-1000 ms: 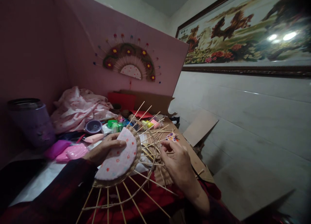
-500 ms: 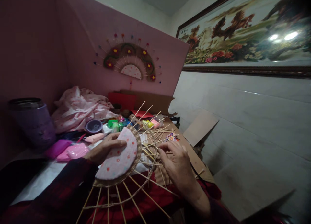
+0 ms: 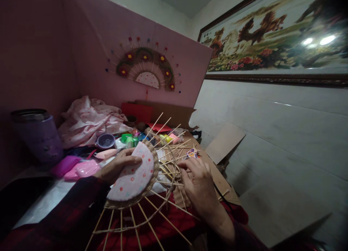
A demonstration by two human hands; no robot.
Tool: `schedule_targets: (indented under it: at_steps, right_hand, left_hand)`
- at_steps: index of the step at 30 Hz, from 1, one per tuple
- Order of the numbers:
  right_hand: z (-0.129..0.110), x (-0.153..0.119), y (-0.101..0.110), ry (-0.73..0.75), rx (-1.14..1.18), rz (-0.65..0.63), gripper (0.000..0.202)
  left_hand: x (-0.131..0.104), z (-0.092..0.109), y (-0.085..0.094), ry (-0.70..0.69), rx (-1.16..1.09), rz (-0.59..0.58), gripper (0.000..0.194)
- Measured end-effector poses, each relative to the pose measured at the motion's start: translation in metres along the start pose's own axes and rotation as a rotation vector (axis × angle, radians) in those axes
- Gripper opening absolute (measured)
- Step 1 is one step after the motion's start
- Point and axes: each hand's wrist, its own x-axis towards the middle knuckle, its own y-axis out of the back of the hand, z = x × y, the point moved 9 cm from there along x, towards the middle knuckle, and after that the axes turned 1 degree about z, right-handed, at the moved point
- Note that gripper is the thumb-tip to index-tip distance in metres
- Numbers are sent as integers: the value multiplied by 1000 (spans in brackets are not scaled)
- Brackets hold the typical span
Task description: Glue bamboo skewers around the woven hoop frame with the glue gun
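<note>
My left hand [image 3: 122, 164] grips the flat edge of a half-round fan frame [image 3: 133, 175], thumb on top of its pale pink flowered cloth. A band of woven twine [image 3: 155, 167] borders the cloth, and thin wooden sticks [image 3: 152, 225] fan out from it. Farther out, a loop of twine [image 3: 148, 219] runs across the sticks. At the right side of the frame, my right hand [image 3: 197, 180] is closed, with thumb and forefinger pinching the twine beside a stick. Its other fingers are curled, and the exact pinch point is partly hidden.
A finished-looking flowered fan [image 3: 146, 68] is pinned on the pink board [image 3: 185, 62]. Behind my left hand lie crumpled cloth [image 3: 92, 116], pink packets [image 3: 83, 169], and a purple tumbler [image 3: 36, 138]. Loose sticks [image 3: 182, 145] rest on cardboard [image 3: 217, 171] at the right.
My right hand has shifted very slightly at the twine, its fingers a little more raised. The left hand and the fan frame stay almost where they were.
</note>
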Motion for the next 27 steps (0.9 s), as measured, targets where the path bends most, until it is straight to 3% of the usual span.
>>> schedule_targets:
  at_steps: [13,18,20,23,27]
  right_hand:
    - [-3,1,-5,20,-136,-52,16]
    - [1,1,14,41,-11,81,14]
    - [12,-2,28,3,104,189,12]
    - [50,-10,39,-210,325,313,17]
    - [96,-21,24,-472,764,317,28]
  left_hand:
    - [0,-1,1,10,1,30,36]
    - [0,1,2,-9,-71,34,36]
    - [1,2,5,-25,-89,51,35]
    - [0,4,7,-38,-109,58,32]
    - [-2,8,6,-54,-162,67,28]
